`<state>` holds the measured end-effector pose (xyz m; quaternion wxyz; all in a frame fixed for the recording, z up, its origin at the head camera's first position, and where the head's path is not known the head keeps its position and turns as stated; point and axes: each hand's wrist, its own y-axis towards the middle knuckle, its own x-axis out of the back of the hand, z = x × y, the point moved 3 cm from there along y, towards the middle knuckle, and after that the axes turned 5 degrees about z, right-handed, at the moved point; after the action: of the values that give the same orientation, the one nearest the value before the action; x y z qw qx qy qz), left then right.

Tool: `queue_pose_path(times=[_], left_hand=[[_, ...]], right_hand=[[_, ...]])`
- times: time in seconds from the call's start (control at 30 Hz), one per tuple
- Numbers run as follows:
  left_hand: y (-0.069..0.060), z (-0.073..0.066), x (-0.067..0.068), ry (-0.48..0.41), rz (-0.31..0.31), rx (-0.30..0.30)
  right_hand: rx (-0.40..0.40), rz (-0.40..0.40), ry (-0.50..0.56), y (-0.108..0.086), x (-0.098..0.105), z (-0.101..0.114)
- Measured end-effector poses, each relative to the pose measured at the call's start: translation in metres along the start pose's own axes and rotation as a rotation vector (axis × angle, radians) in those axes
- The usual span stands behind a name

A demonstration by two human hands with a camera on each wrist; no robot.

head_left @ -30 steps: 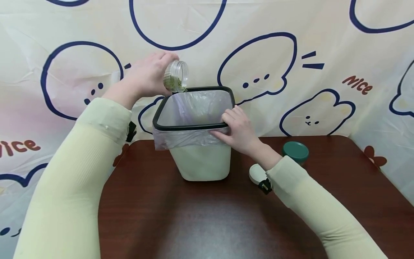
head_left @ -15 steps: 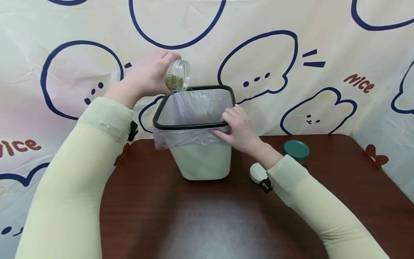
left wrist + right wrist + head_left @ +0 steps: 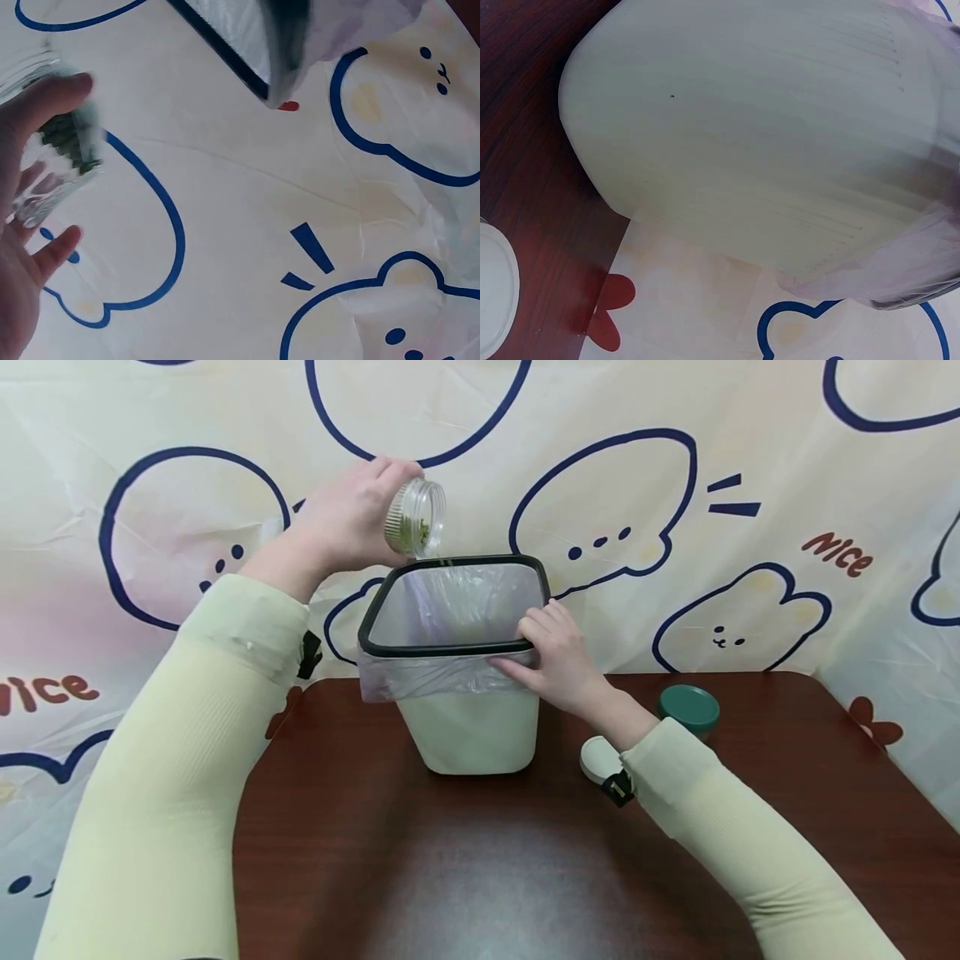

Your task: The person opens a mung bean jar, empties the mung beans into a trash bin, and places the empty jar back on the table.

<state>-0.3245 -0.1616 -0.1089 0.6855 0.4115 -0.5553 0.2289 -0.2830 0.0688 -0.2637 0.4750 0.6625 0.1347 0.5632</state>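
Note:
My left hand (image 3: 351,518) grips a clear ribbed jar (image 3: 411,517) and holds it tipped over the back left of a trash can (image 3: 472,735). Green bits lie along the jar's lower side, and its uncapped mouth faces right. In the left wrist view, fingers and thumb curl round the jar (image 3: 71,139), blurred. The pale can has a black rim (image 3: 450,651) and a translucent bag (image 3: 450,677) folded over it. At the can's front right corner, my right hand (image 3: 558,656) grips the rim, fingers over the top, thumb on the bag outside.
The can stands on a dark wood table (image 3: 480,860). To its right are a white round lid (image 3: 600,760), partly hidden by my right wrist, and a container with a green lid (image 3: 690,706). A patterned cloth (image 3: 735,560) hangs close behind the table.
My left hand has lifted the jar slightly up and to the right. The green bits near its mouth have shifted, and a few seem to fall below it. My right hand stays on the rim.

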Motion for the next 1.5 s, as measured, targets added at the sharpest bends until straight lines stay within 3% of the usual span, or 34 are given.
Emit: queue_pose_path(times=[0.17,0.3,0.53,0.73,0.87,0.97,1.17,1.37,1.5], left_hand=[[0.002,-0.002,-0.005,0.012,0.039,-0.033],[0.000,0.000,-0.009,0.002,0.044,-0.025],[-0.002,0.002,-0.002,-0.029,-0.018,-0.004],[-0.001,0.001,-0.005,-0.006,0.038,-0.020],[-0.002,0.002,-0.007,-0.013,0.043,-0.015],[-0.003,0.003,-0.006,-0.010,0.016,-0.004],[-0.002,0.002,0.002,0.027,-0.108,-0.008],[0.001,0.000,-0.008,0.063,0.016,-0.060],[0.000,0.003,-0.014,0.054,0.039,-0.055]], right_hand=[[-0.004,-0.006,-0.009,-0.001,0.001,-0.001],[-0.004,-0.001,-0.015,-0.003,-0.001,0.001],[-0.002,0.005,-0.023,-0.001,-0.001,0.002],[-0.009,0.010,-0.026,0.000,-0.001,0.001],[-0.009,0.014,-0.026,0.000,-0.001,0.002],[-0.010,0.015,-0.022,-0.001,-0.001,0.001],[-0.007,0.007,-0.017,-0.001,0.000,0.000],[-0.017,0.008,-0.020,-0.001,0.001,0.001],[-0.021,0.015,-0.023,-0.001,0.001,0.001]])
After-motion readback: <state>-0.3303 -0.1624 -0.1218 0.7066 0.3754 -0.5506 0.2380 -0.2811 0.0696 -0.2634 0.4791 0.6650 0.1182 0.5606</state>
